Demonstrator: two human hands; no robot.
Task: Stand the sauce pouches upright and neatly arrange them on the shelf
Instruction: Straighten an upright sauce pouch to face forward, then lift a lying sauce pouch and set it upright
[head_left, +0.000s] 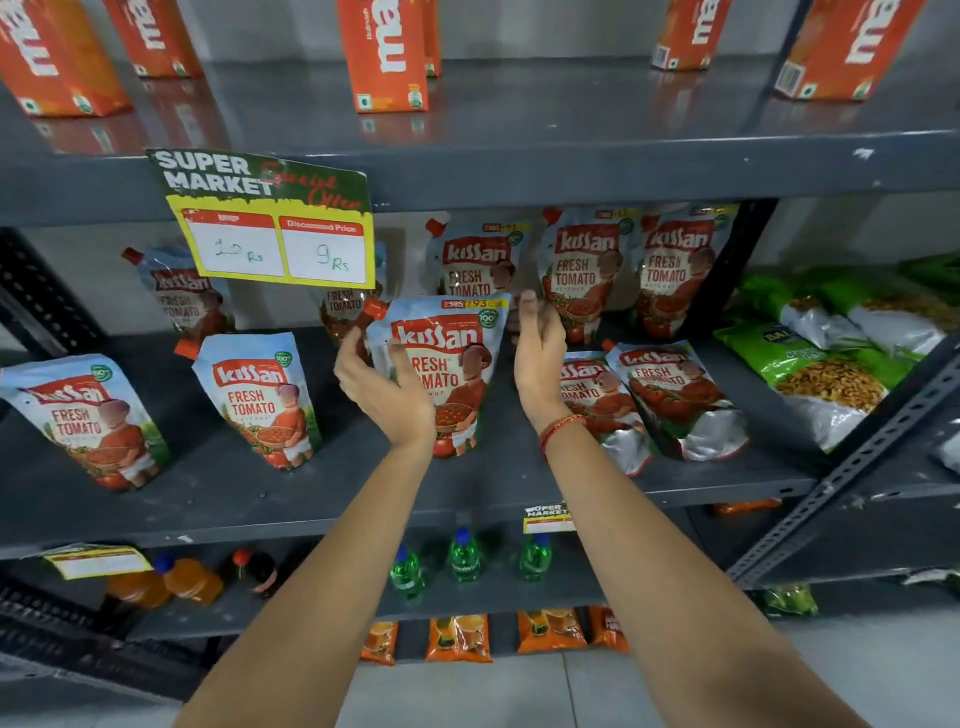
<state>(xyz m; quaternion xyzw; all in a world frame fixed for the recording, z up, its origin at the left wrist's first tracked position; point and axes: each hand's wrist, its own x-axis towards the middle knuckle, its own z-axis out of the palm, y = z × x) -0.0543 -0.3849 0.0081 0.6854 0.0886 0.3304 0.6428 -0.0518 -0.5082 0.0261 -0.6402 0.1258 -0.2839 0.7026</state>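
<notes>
Here the person works at the middle shelf (363, 499), where the ketchup pouches stand in two loose rows; the step in hand looks like setting the centre pouch (447, 374) upright in the front row. The left hand (382, 387) lies against the pouch's left edge, thumb across its printed face and fingers curled round behind, so it holds or at least steadies the pouch; the right hand (537, 353) stands just beside the pouch's right edge, fingers spread wide and palm turned inward, and whether it touches the pouch cannot be told. The pouch itself sits roughly upright, its red cap (375, 307) at the top left, its base on the shelf board near the front. To its left two front pouches (260, 400) lean a little to one side; to its right a pair of pouches (670, 397) slump backward and overlap one another; the back row (582, 270) stands fairly straight against the rear, partly hidden by the price tag (270, 223). The next move probably calls for letting go gently so the pouch keeps its balance, then turning to the slumped pair on the right, which need lifting apart and setting down squarely; green snack bags (821, 364) lie close beside them and leave little room.
</notes>
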